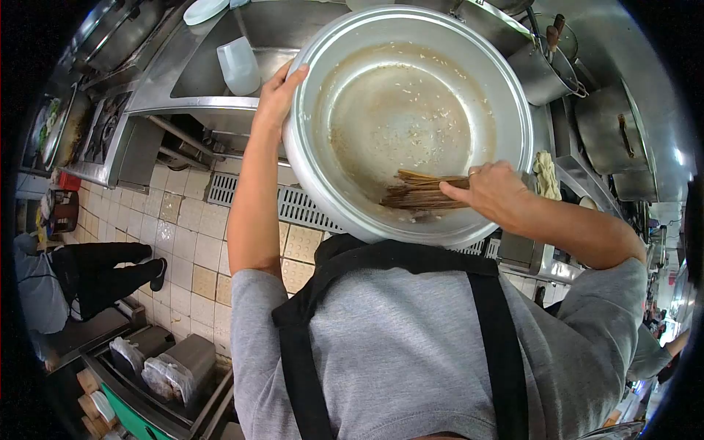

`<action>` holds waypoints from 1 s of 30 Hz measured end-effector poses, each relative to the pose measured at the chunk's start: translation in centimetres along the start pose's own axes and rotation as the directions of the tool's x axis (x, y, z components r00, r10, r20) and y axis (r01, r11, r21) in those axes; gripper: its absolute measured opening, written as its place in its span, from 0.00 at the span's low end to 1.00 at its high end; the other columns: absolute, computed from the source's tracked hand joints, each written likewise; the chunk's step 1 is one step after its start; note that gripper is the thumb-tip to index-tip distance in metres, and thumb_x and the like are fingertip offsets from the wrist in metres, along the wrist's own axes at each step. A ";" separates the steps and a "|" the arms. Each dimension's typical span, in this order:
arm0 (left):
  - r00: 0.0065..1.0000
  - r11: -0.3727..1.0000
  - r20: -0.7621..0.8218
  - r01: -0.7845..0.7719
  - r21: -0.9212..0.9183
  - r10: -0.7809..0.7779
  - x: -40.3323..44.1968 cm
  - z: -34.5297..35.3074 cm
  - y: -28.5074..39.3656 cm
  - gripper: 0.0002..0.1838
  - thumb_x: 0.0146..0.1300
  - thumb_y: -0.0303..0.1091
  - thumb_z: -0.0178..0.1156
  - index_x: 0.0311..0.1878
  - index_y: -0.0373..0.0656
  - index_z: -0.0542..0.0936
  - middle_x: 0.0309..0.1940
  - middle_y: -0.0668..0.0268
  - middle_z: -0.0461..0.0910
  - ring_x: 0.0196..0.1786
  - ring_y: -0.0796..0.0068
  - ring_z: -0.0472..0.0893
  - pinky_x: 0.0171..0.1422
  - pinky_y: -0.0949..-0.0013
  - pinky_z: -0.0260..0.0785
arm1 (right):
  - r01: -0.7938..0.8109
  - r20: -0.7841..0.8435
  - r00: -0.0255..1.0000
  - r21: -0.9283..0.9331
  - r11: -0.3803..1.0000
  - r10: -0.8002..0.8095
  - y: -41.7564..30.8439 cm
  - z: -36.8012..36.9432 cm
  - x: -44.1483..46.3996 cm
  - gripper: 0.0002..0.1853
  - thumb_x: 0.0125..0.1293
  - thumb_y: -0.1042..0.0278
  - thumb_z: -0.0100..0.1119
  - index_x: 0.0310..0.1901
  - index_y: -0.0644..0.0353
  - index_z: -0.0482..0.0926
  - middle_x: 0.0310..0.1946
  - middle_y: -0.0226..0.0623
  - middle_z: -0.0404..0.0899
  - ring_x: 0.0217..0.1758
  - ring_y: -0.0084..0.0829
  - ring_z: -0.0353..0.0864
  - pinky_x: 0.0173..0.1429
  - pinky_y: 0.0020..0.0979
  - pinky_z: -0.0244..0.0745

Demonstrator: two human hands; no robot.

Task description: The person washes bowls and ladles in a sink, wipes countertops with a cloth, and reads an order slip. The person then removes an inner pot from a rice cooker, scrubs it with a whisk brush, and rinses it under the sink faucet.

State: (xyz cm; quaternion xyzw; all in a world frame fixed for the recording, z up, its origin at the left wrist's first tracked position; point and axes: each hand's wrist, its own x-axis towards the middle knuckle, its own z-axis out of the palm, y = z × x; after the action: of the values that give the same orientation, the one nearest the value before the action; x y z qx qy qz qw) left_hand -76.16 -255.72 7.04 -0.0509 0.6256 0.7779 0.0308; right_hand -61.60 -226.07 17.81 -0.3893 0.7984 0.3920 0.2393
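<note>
A large round metal pot [392, 95] is tilted toward me at the edge of the sink, with bits of what looks like rice and brownish residue on its inner bottom and wall. My left hand [280, 95] grips the pot's rim on the left side, fingers wrapped over the edge. Inside the pot's near right part, my right hand [495, 189] is closed around a bundled bamboo brush [418, 192]. The brush's bristle end points left and lies against the lower inner wall.
A metal sink [202, 62] with a white plastic jug [238, 66] lies behind the pot. At right stand a tall pot with handled tools [541, 77] and a crumpled cloth [545, 176]. A floor drain grate [304, 209] runs below. Another person [88, 279] is at far left.
</note>
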 end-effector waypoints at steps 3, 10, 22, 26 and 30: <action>0.995 0.996 0.058 0.086 -0.017 -0.084 0.8 0.4 0.9 0.31 0.56 0.43 0.62 0.60 0.37 0.69 0.47 0.54 0.77 0.46 0.67 0.78 0.49 0.71 0.70 | -0.030 -0.122 0.992 0.031 0.999 0.034 0.0 -0.2 1.5 0.34 0.61 0.73 0.50 0.67 0.37 0.52 0.28 0.37 0.74 0.25 0.30 0.76 0.23 0.30 0.70; 0.996 0.999 0.086 0.015 0.035 -0.018 1.5 1.2 0.5 0.32 0.55 0.43 0.62 0.59 0.34 0.69 0.48 0.54 0.77 0.46 0.67 0.78 0.50 0.71 0.70 | -0.318 -0.254 0.880 0.314 0.895 0.401 2.7 0.8 10.7 0.38 0.57 0.79 0.52 0.68 0.41 0.51 0.27 0.37 0.73 0.24 0.28 0.76 0.20 0.29 0.73; 0.999 0.997 0.038 0.009 0.075 -0.011 -0.5 1.7 1.2 0.28 0.57 0.41 0.61 0.58 0.34 0.71 0.47 0.57 0.78 0.46 0.70 0.78 0.51 0.72 0.68 | -0.337 -0.094 0.913 0.376 0.863 0.397 6.0 6.2 4.0 0.28 0.61 0.75 0.46 0.62 0.44 0.56 0.27 0.43 0.78 0.30 0.41 0.81 0.31 0.37 0.76; 0.998 0.998 0.059 -0.017 0.060 0.013 0.0 1.1 0.5 0.26 0.58 0.40 0.59 0.57 0.34 0.72 0.45 0.58 0.78 0.44 0.71 0.78 0.50 0.73 0.68 | -0.375 0.007 0.920 0.315 0.872 0.393 5.1 5.1 1.2 0.27 0.60 0.73 0.49 0.61 0.46 0.58 0.27 0.40 0.79 0.31 0.40 0.82 0.31 0.38 0.76; 0.995 0.999 0.093 -0.027 0.033 0.024 0.0 0.8 0.1 0.26 0.58 0.40 0.59 0.56 0.33 0.72 0.44 0.58 0.78 0.43 0.73 0.78 0.48 0.74 0.68 | -0.178 0.094 0.983 0.299 0.938 0.157 2.8 3.5 -1.6 0.36 0.55 0.75 0.52 0.67 0.46 0.53 0.27 0.42 0.79 0.31 0.42 0.81 0.33 0.41 0.76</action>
State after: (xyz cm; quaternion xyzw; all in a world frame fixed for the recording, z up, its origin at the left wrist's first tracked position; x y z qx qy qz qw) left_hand -76.20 -254.99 7.32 -0.0062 0.6373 0.7689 0.0505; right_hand -62.62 -221.46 18.13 -0.2645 0.8710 0.2957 0.2898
